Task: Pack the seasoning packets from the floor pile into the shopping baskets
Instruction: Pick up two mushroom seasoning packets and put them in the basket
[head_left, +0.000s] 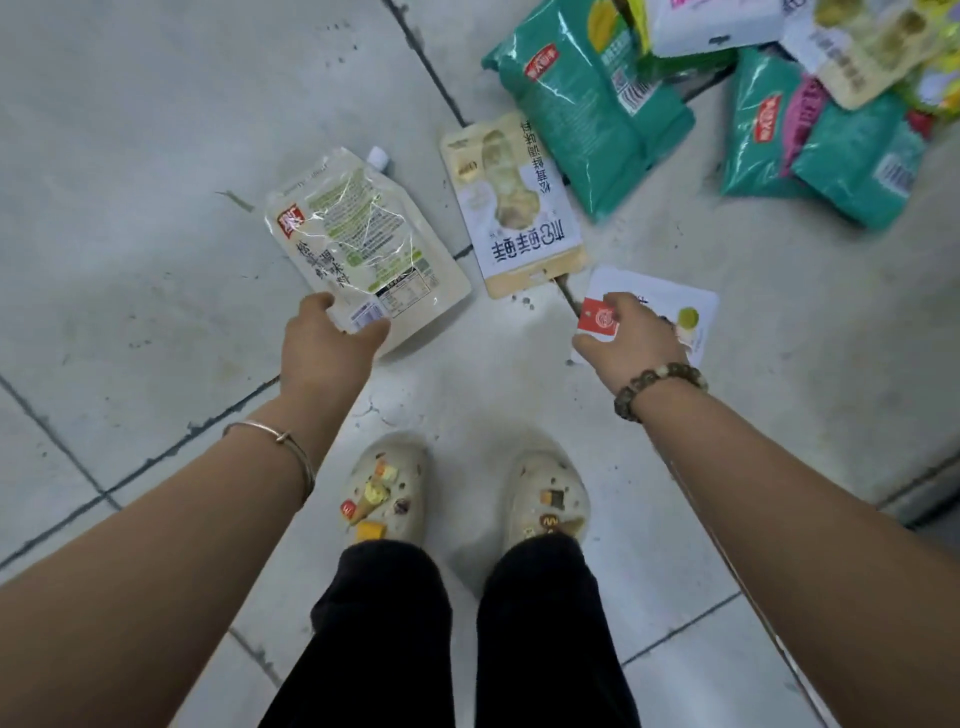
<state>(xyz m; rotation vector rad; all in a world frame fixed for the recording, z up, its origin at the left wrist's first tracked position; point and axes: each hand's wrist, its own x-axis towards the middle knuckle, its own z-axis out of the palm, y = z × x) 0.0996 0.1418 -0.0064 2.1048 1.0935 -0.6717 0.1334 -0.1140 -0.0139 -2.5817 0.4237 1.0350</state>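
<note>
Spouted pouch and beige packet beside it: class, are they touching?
Apart: head view shows bare floor between the spouted pouch and the beige packet.

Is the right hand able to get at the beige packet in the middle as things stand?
Likely not yet: the right hand pinches the white packet. The beige packet lies uncovered just beyond it.

Teal packets (587, 109), a cream spouted pouch (363, 244), grey-white floor tiles (130, 208), black trousers (384, 639)

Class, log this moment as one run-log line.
left hand grips spouted pouch; right hand grips white packet; beige packet untouched
</note>
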